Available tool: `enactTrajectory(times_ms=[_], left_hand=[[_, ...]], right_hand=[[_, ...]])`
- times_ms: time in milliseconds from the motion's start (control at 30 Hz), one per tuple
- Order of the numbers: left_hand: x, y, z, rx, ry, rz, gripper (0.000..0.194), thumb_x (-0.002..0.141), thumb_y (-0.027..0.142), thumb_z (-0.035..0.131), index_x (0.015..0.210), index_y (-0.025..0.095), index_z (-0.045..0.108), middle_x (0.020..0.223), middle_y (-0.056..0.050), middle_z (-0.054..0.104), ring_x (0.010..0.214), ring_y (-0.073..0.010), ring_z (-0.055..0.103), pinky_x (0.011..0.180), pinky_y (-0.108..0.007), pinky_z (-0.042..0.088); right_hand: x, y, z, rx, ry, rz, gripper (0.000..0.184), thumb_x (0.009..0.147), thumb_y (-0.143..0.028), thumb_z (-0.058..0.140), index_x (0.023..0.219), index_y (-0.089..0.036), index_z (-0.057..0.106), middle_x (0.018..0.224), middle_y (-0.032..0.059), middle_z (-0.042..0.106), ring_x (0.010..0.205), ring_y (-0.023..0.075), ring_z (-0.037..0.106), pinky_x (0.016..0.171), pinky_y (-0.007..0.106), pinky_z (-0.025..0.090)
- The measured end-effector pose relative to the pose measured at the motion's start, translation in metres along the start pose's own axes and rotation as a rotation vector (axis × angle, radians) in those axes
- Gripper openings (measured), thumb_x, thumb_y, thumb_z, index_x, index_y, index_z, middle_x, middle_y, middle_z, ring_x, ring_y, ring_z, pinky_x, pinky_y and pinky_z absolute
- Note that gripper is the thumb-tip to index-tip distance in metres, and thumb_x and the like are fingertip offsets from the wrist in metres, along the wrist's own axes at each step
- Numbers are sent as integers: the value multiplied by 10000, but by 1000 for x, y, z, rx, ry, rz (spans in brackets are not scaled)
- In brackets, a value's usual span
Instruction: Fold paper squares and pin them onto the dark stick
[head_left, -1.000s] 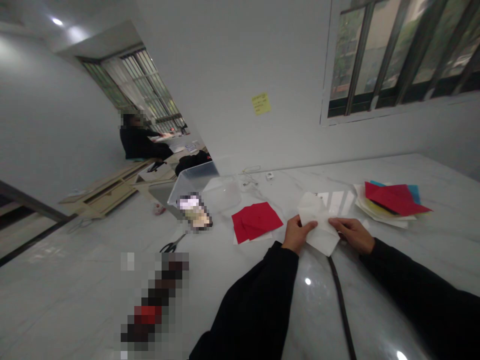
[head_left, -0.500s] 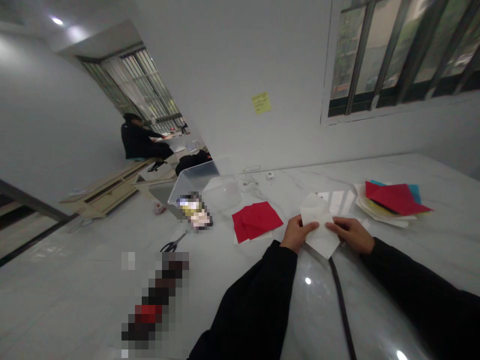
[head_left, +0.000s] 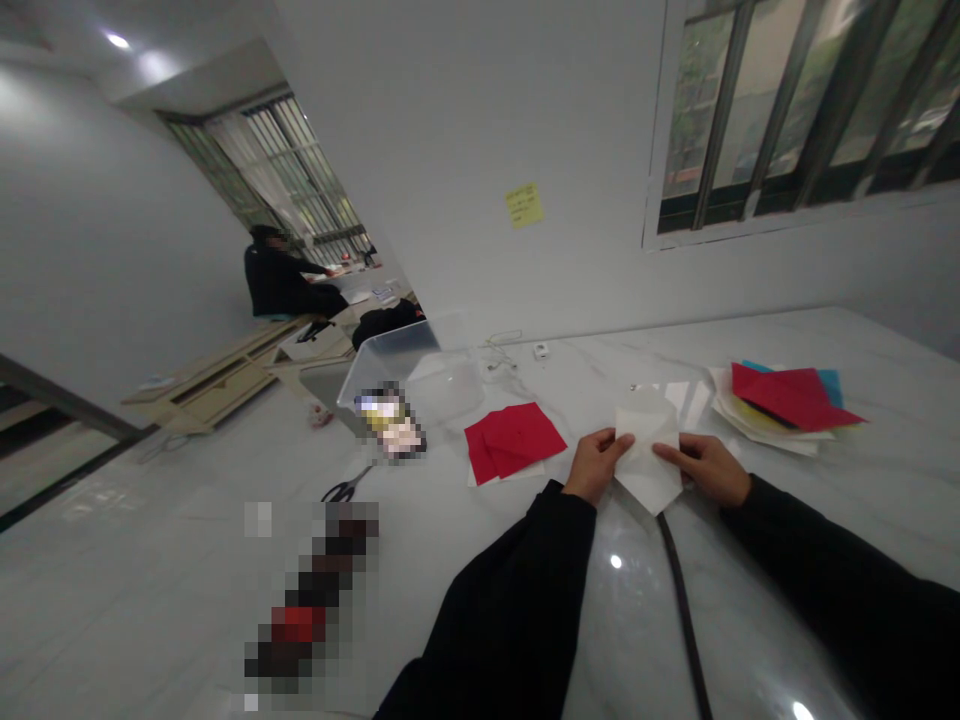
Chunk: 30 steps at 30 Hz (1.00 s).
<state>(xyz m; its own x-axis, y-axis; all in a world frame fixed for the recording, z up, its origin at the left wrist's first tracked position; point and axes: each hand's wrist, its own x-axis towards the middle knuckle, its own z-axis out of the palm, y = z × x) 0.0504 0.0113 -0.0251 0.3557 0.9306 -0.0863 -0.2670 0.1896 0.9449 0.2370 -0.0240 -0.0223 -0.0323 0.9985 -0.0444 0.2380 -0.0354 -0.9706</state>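
Observation:
A folded sheet of white paper [head_left: 648, 470] is held up over the table, one corner pointing down toward me. My left hand [head_left: 598, 465] pinches its left edge, thumb on the front face. At the right edge my right hand [head_left: 709, 468] grips it, with the thumb pressed on the front near the middle and the fingers behind, mostly hidden. Left of my hands lie red paper pieces [head_left: 517, 440] with some white paper under them. To the right is a pile of coloured paper [head_left: 787, 395] in red, blue, yellow and white.
Black-handled scissors [head_left: 341, 490] lie on the marble-patterned table [head_left: 480, 580] at the left. Behind them stands a clear plastic bin [head_left: 397, 350] near blurred-out items. A dark strap [head_left: 681, 610] runs below my hands. Farther off, a person [head_left: 281, 275] in black sits at another table.
The white paper has shifted slightly right and turned more upright between my hands. My left thumb has slid out toward its left edge. Other things stay in place.

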Motion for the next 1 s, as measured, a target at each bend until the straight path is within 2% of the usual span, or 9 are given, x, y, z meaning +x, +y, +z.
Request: enactTrajectory(times_ms=[200,500,700,800,867,933,1000], left_hand=[[-2,1,1,39,15,-10,556,609,494,845,972,87,738,916,-128,751,755,-218,675,721,-328,503],[-1,-3,2,137,50,26,505,593,497,844,887,102,730,857,-109,742,723,-207,661,671,-315,503],[-1,-1,4,139,8,50,485,600,488,843,883,114,719,872,-102,737,737,-204,659,692,-315,506],[2,1,4,137,54,72,510,671,541,780,960,130,695,787,-74,715,676,-183,641,633,-288,496],[4,3,3,124,89,94,519,755,542,703,1083,143,659,763,-53,695,633,-158,622,598,-264,489],[5,5,3,121,104,131,498,818,459,646,1218,166,598,886,-61,696,652,-133,625,617,-249,505],[3,7,4,172,74,168,532,810,326,652,1317,207,540,1088,-81,663,690,-109,630,648,-239,521]], right_hand=[[-1,-1,1,-22,3,4,549,699,-670,689,817,-137,749,565,15,639,466,138,489,452,272,386],[-3,-7,1,-38,28,1,551,636,-696,729,703,-149,748,609,56,696,531,195,597,477,290,449],[2,1,-1,-6,-11,5,540,664,-663,728,787,-138,764,699,59,735,588,207,638,520,287,469],[6,5,0,46,27,26,520,679,-641,727,798,-135,750,689,53,723,560,183,616,499,274,448],[9,7,0,100,103,53,507,686,-631,727,788,-135,730,654,46,701,515,159,574,458,261,414],[12,8,0,173,191,80,486,682,-613,742,760,-134,707,600,37,670,466,135,520,415,250,368],[15,10,-1,238,252,96,476,672,-598,760,746,-134,689,585,39,660,449,125,497,391,244,339]])
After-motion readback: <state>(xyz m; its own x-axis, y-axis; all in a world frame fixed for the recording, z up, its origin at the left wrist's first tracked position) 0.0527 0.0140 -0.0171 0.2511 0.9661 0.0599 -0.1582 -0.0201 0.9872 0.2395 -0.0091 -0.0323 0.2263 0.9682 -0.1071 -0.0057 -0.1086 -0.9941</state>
